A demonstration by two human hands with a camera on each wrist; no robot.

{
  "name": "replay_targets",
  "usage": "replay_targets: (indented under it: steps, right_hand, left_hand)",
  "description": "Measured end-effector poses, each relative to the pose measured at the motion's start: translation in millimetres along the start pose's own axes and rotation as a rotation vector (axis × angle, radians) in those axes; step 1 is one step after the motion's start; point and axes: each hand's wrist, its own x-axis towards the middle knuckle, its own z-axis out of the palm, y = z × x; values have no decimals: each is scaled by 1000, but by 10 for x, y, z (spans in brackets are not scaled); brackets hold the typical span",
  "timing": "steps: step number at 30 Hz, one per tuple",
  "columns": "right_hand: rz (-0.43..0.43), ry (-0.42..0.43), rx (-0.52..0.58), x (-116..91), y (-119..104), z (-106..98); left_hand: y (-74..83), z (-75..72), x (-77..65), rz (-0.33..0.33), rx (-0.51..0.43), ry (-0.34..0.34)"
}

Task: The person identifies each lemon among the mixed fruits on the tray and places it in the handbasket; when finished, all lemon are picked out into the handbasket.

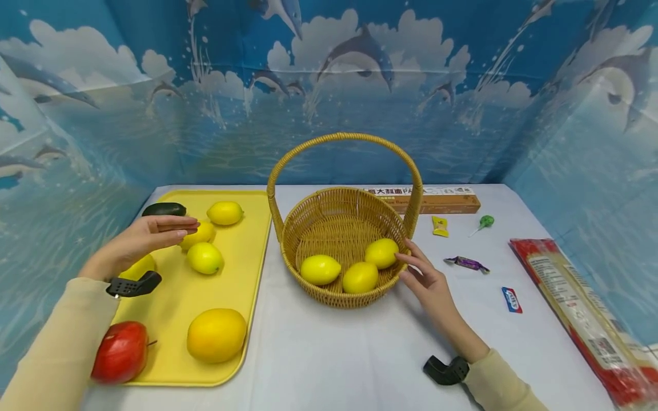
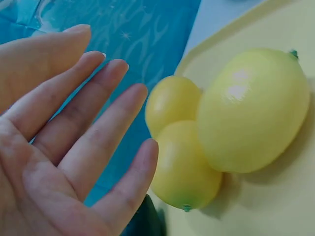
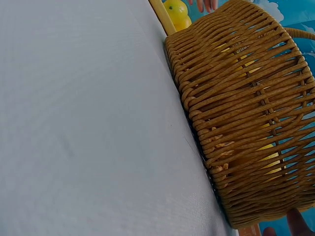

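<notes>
Left hand [image 1: 144, 242] hovers over the yellow tray [image 1: 241, 274], fingers pretty straight, half hiding two of the four tray lemons [image 1: 204, 258] plus some dark green thing [image 1: 164, 209] I can't ID. Wicker basket [image 1: 334, 231] mid-table has three basket lemons [image 1: 360, 278] inside. Right hand [image 1: 430, 285] is at its rim, fingers a bit apart, can't tell if they're pinching it. Basket handle blocks part of the pasta box [image 1: 442, 204]; red packet [image 1: 576, 308] gets cut off far right.

Inside the basket [image 1: 329, 228], room is left at eleven o'clock; four to seven is blocked by lemons [image 1: 360, 278].
</notes>
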Motion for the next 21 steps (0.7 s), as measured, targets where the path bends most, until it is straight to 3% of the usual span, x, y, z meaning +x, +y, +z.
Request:
replay_targets:
  steps: [14, 21]
  right_hand:
    - [-7, 4, -5, 7, -3, 14]
    - [-4, 5, -1, 8, 1, 9]
  left_hand:
    - [-227, 169, 111, -112, 65, 6]
    - [-307, 207, 130, -163, 96, -82]
